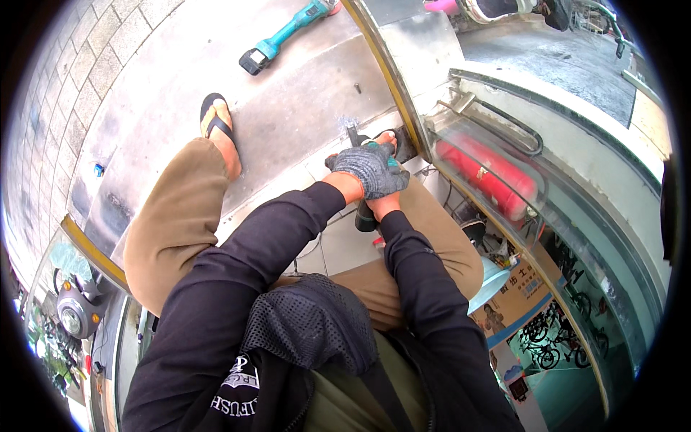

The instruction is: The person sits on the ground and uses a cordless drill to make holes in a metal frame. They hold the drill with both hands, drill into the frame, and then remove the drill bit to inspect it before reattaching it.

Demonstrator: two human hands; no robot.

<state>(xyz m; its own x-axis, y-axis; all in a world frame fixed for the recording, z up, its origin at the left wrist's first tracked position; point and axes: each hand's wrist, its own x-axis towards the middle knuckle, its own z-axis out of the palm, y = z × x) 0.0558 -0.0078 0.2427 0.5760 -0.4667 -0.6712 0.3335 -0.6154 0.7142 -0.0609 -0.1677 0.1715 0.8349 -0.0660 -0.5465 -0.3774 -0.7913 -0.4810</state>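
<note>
Both my hands, in grey knit gloves, are together on a teal and black handheld power tool (366,216) between my knees. My left hand (368,167) lies on top, its fingers wrapped round the body. Under and beside it, my right hand (396,181) is closed on the same tool, though most of its fingers are hidden. The tool's dark front end (353,135) points away from me at the edge of the metal-grey step (302,101), where pale dust is scattered. My hands cover much of the tool, so its exact kind is unclear.
A teal cordless angle grinder (284,36) lies on the step ahead. A small dark bolt-like piece (358,88) sits nearer. Right of me stand a yellow-edged glass door (392,72), a red fire extinguisher (489,173) and a cardboard box (515,295). My sandalled feet flank the work spot.
</note>
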